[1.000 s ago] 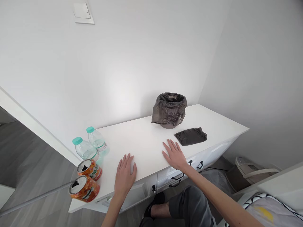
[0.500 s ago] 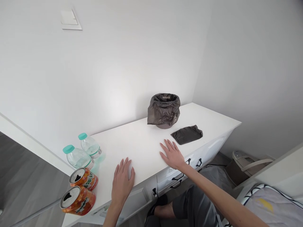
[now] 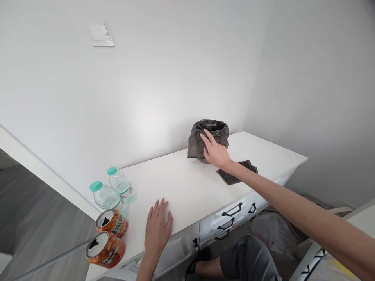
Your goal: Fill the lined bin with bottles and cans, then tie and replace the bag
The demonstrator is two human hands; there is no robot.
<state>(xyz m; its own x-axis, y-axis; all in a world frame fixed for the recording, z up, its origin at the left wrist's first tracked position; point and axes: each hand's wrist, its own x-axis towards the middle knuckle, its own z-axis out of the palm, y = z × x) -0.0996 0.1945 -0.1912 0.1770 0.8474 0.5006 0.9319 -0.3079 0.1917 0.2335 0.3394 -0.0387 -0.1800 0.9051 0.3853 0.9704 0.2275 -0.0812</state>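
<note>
My left hand lies flat on the white cabinet top, fingers stretched out and holding nothing. My right hand is lifted in front of a small bin lined with a dark plastic bag. Its fingers are apart near the bag's rim; whether they touch it I cannot tell. A folded dark plastic bag lies under my right forearm, partly hidden by it. Left of my left hand stand two orange drink cans with opened tops and two clear bottles with teal caps.
The cabinet's front has drawers with black handles. A wall with a light switch rises behind it. At lower right, a clear plastic bag sits on the floor. My knee is below the front edge.
My right hand has risen off the cabinet top and moved forward to the lined bin. My left hand stays in place. The view has shifted slightly.
</note>
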